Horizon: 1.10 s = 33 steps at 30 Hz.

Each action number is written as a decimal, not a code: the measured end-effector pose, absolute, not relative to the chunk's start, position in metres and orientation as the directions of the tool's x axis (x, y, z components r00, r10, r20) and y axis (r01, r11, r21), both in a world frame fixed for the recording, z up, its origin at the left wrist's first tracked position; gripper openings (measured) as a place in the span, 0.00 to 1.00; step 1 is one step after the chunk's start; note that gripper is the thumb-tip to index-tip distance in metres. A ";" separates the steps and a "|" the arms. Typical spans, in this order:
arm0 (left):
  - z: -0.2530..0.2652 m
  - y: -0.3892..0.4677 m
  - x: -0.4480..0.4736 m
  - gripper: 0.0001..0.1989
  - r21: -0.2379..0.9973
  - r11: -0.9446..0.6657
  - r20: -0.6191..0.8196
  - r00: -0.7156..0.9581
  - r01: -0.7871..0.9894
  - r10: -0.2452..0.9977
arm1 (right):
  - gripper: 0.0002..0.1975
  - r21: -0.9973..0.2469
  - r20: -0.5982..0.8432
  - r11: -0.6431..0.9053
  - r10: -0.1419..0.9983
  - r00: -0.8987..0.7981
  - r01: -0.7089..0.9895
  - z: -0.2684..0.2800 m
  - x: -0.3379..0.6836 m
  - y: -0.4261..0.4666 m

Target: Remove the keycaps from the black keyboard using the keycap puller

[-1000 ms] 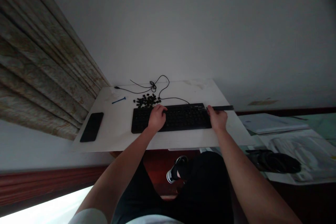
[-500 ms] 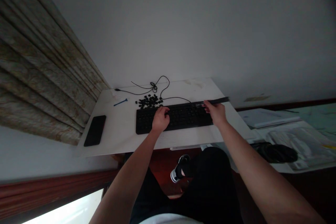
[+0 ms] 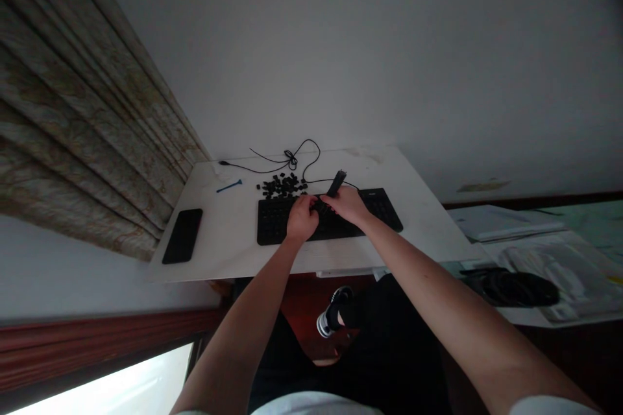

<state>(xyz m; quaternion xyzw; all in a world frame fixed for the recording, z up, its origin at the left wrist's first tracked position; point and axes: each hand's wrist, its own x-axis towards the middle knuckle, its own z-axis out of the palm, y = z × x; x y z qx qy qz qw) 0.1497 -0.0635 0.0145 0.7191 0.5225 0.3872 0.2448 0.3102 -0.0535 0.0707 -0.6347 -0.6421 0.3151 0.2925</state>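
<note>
A black keyboard (image 3: 272, 224) lies on the white desk, with both my hands over its middle. My right hand (image 3: 346, 202) is closed around the black handle of what looks like a keycap puller (image 3: 337, 183); the handle points up and away, and its lower end is hidden by my fingers. Just left of it, my left hand (image 3: 302, 217) rests on the keyboard with fingers curled and thumb tip close to them. Whatever is between those fingers is too small to make out. Behind the keyboard lies a pile of loose black keycaps (image 3: 283, 186).
A black cable (image 3: 291, 159) with a tied bundle lies along the back. To the left are a small blue tool (image 3: 228, 186) and a black phone (image 3: 182, 237). The wall stands behind the desk (image 3: 233, 253), a curtain (image 3: 121, 117) at left. Plastic-wrapped items (image 3: 559, 272) sit at right.
My right hand has moved left along the keyboard to beside my left hand, turning the puller's handle from pointing right to pointing up. My left hand stays over the keyboard.
</note>
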 end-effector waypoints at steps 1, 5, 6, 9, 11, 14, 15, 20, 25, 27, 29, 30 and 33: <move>0.016 -0.064 0.150 0.20 0.738 -0.347 0.306 0.172 0.579 0.936 | 0.12 -0.742 -0.013 0.018 0.999 -0.041 0.670 0.074 0.308 -0.052; 0.020 -0.065 0.152 0.17 0.676 -0.369 0.299 0.220 0.638 0.929 | 0.11 -0.666 0.001 0.053 0.998 -0.070 0.744 0.082 0.299 -0.049; 0.020 -0.064 0.152 0.15 0.670 -0.366 0.291 0.224 0.646 0.930 | 0.11 -0.649 0.008 0.061 0.997 -0.074 0.758 0.082 0.297 -0.049; 0.020 -0.063 0.152 0.14 0.664 -0.360 0.279 0.229 0.655 0.933 | 0.09 -0.595 0.024 0.087 0.996 -0.091 0.799 0.081 0.292 -0.048; 0.019 -0.063 0.152 0.13 0.655 -0.369 0.283 0.239 0.660 0.929 | 0.07 -0.583 0.028 0.106 0.993 -0.111 0.805 0.079 0.291 -0.049; 0.019 -0.064 0.153 0.11 0.631 -0.381 0.287 0.252 0.675 0.924 | 0.04 -0.636 0.031 0.125 0.990 -0.137 0.762 0.077 0.296 -0.054; 0.020 -0.065 0.153 0.11 0.624 -0.378 0.284 0.253 0.684 0.925 | 0.04 -0.669 0.025 0.122 0.990 -0.141 0.733 0.075 0.298 -0.056; 0.021 -0.065 0.155 0.11 0.556 -0.392 0.257 0.297 0.733 0.920 | 0.05 -0.832 -0.016 0.072 0.988 -0.154 0.550 0.066 0.310 -0.060; 0.016 -0.063 0.154 0.05 0.510 -0.431 0.265 0.341 0.745 0.902 | 0.04 -0.886 -0.038 0.049 0.983 -0.177 0.461 0.065 0.311 -0.056; 0.015 -0.062 0.153 0.03 0.516 -0.437 0.266 0.347 0.737 0.899 | 0.04 -0.883 -0.041 0.056 0.980 -0.196 0.465 0.067 0.310 -0.056; 0.014 -0.062 0.152 0.01 0.534 -0.437 0.266 0.346 0.724 0.900 | 0.04 -0.883 -0.041 0.063 0.977 -0.210 0.465 0.070 0.309 -0.056; 0.014 -0.062 0.152 0.01 0.548 -0.431 0.267 0.339 0.717 0.902 | 0.04 -0.889 -0.040 0.061 0.977 -0.209 0.454 0.073 0.308 -0.055; 0.016 -0.063 0.152 0.08 0.602 -0.409 0.268 0.309 0.686 0.912 | 0.05 -0.903 -0.022 0.064 0.980 -0.197 0.424 0.085 0.306 -0.048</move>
